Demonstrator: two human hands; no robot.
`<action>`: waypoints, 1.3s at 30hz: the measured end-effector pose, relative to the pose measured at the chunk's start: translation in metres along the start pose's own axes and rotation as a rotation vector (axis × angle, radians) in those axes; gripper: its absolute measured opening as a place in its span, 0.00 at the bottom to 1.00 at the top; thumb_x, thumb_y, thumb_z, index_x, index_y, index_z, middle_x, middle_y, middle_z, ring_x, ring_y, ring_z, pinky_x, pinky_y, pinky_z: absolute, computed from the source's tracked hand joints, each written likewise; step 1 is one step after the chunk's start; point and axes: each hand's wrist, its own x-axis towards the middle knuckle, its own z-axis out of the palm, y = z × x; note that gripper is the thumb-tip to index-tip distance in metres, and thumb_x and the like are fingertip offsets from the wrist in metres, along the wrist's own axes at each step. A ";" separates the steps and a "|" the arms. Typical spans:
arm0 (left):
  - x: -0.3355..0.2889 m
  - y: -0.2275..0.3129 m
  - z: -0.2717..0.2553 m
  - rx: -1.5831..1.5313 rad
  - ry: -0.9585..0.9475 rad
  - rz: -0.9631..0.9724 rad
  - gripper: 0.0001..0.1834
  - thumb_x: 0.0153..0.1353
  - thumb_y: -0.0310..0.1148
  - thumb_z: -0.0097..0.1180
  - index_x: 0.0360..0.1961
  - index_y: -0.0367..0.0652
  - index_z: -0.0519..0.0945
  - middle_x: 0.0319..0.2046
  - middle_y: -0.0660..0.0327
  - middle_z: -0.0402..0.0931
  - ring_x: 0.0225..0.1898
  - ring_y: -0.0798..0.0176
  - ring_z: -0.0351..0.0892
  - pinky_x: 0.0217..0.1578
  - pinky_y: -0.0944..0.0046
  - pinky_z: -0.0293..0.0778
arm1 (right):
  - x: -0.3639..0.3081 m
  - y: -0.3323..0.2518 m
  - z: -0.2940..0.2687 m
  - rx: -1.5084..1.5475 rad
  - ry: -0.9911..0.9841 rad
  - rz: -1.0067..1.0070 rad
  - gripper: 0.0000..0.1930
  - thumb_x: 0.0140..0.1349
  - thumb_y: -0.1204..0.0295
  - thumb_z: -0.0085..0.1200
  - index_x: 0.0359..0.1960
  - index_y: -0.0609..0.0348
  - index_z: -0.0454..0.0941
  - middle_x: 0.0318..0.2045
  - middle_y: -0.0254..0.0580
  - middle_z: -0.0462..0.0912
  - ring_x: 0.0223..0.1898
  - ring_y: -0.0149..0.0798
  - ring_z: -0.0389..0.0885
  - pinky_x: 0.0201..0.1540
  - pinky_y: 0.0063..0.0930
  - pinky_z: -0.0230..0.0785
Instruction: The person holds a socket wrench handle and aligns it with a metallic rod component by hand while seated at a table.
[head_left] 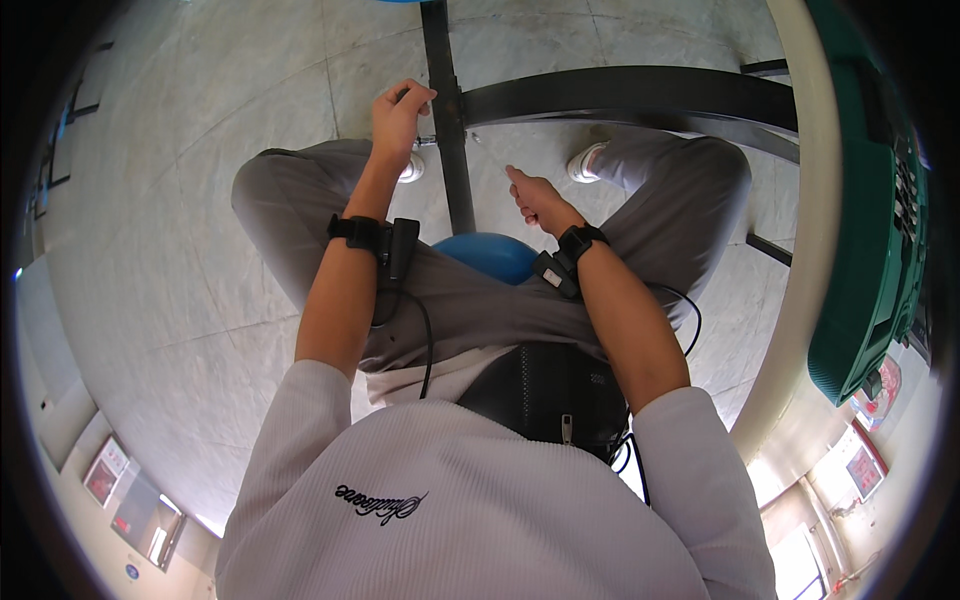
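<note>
Flanking black post point(447, 130) — left hand point(398, 118) touching, right hand point(535, 198) just beside.

Hands point(400, 115) either side of table leg point(447, 130)

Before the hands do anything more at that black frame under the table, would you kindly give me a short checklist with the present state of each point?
1. Left hand closed on something small at the black upright post: ok, though what it grips is too small to tell.
2. Right hand free of the post: ok, it hovers apart, loosely curled, seemingly holding nothing.
3. Small metal part at the post visible: cannot tell what it is.
4. Black crossbar unobstructed: ok.
5. Wrist-strap cables away from the post: ok.
6. Seated steadily on the blue stool: ok, both feet on the floor.
</note>
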 end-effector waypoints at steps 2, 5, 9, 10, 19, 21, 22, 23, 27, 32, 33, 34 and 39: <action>-0.001 0.001 0.001 0.004 -0.001 0.002 0.07 0.45 0.30 0.52 0.15 0.38 0.72 0.14 0.68 0.63 0.20 0.74 0.59 0.24 0.73 0.53 | -0.001 0.001 0.003 0.001 -0.050 0.015 0.20 0.58 0.51 0.39 0.16 0.51 0.60 0.10 0.24 0.50 0.11 0.25 0.46 0.15 0.21 0.42; -0.002 0.003 0.003 0.006 0.005 -0.009 0.07 0.45 0.29 0.52 0.15 0.38 0.71 0.14 0.68 0.63 0.21 0.74 0.59 0.25 0.73 0.54 | -0.002 0.001 0.002 -0.005 -0.119 0.014 0.21 0.60 0.50 0.37 0.16 0.50 0.59 0.10 0.23 0.48 0.12 0.25 0.45 0.17 0.22 0.42; -0.003 0.005 0.003 0.009 0.000 -0.013 0.08 0.45 0.29 0.51 0.14 0.38 0.70 0.14 0.68 0.63 0.21 0.73 0.59 0.25 0.73 0.54 | -0.004 0.000 0.001 0.016 -0.213 -0.014 0.21 0.60 0.50 0.35 0.16 0.50 0.57 0.10 0.24 0.47 0.13 0.25 0.44 0.18 0.21 0.42; -0.002 0.004 0.002 0.005 -0.001 -0.018 0.08 0.45 0.29 0.51 0.14 0.38 0.70 0.14 0.68 0.63 0.21 0.73 0.59 0.25 0.73 0.54 | -0.005 0.000 0.001 0.016 -0.214 -0.012 0.21 0.60 0.50 0.35 0.16 0.50 0.57 0.10 0.24 0.47 0.13 0.25 0.44 0.18 0.21 0.42; -0.001 0.005 0.005 0.050 -0.026 -0.006 0.08 0.45 0.29 0.51 0.15 0.39 0.71 0.14 0.68 0.63 0.20 0.74 0.60 0.24 0.73 0.54 | -0.007 -0.002 0.000 -0.037 -0.293 -0.045 0.23 0.61 0.49 0.33 0.15 0.50 0.56 0.09 0.25 0.47 0.13 0.26 0.46 0.19 0.22 0.45; -0.001 0.004 0.005 0.045 -0.025 -0.008 0.08 0.45 0.30 0.51 0.15 0.39 0.71 0.14 0.68 0.63 0.20 0.74 0.60 0.24 0.73 0.54 | -0.006 -0.003 0.001 -0.043 -0.317 -0.118 0.21 0.62 0.52 0.32 0.22 0.57 0.61 0.08 0.27 0.47 0.12 0.26 0.47 0.18 0.22 0.44; 0.000 0.004 0.006 0.039 -0.025 -0.009 0.07 0.45 0.30 0.51 0.15 0.39 0.71 0.14 0.68 0.63 0.20 0.74 0.60 0.24 0.73 0.54 | -0.007 -0.003 0.001 -0.041 -0.318 -0.117 0.21 0.62 0.52 0.32 0.22 0.57 0.61 0.08 0.27 0.47 0.12 0.26 0.47 0.18 0.22 0.44; 0.001 0.003 0.004 0.041 -0.025 -0.010 0.07 0.45 0.30 0.51 0.15 0.39 0.71 0.14 0.68 0.63 0.20 0.74 0.60 0.24 0.73 0.54 | -0.009 -0.005 0.002 -0.008 -0.345 -0.095 0.20 0.63 0.53 0.32 0.27 0.59 0.63 0.09 0.27 0.49 0.13 0.27 0.48 0.18 0.22 0.45; 0.001 0.001 0.002 0.061 -0.023 -0.008 0.08 0.45 0.30 0.51 0.15 0.39 0.71 0.14 0.68 0.64 0.20 0.74 0.60 0.25 0.73 0.54 | -0.008 -0.004 0.004 0.121 -0.449 -0.124 0.19 0.65 0.56 0.30 0.38 0.59 0.65 0.12 0.29 0.55 0.15 0.28 0.53 0.19 0.22 0.49; -0.001 0.005 0.004 0.057 -0.024 -0.022 0.07 0.46 0.28 0.49 0.15 0.38 0.70 0.14 0.67 0.62 0.22 0.71 0.61 0.29 0.72 0.59 | -0.007 -0.004 0.005 0.100 -0.411 -0.159 0.17 0.63 0.60 0.34 0.46 0.59 0.65 0.17 0.30 0.59 0.17 0.27 0.57 0.20 0.21 0.54; 0.000 0.005 0.004 0.051 -0.019 -0.026 0.07 0.46 0.28 0.49 0.15 0.38 0.70 0.14 0.67 0.62 0.22 0.71 0.61 0.29 0.72 0.59 | -0.007 -0.004 0.006 0.129 -0.414 -0.124 0.16 0.63 0.63 0.35 0.46 0.60 0.65 0.18 0.31 0.60 0.18 0.27 0.59 0.20 0.21 0.55; 0.000 0.005 0.003 0.045 -0.014 -0.030 0.07 0.46 0.28 0.49 0.15 0.38 0.70 0.14 0.67 0.62 0.22 0.71 0.61 0.29 0.72 0.59 | -0.005 -0.005 0.005 0.131 -0.415 -0.124 0.16 0.63 0.63 0.35 0.46 0.60 0.65 0.18 0.31 0.60 0.18 0.27 0.59 0.20 0.21 0.55; 0.000 0.004 0.003 0.027 -0.017 -0.020 0.08 0.45 0.31 0.52 0.15 0.39 0.72 0.15 0.67 0.64 0.21 0.74 0.60 0.24 0.74 0.54 | 0.000 -0.008 0.000 0.127 -0.456 -0.040 0.11 0.63 0.69 0.30 0.39 0.58 0.65 0.20 0.35 0.63 0.20 0.30 0.61 0.22 0.25 0.57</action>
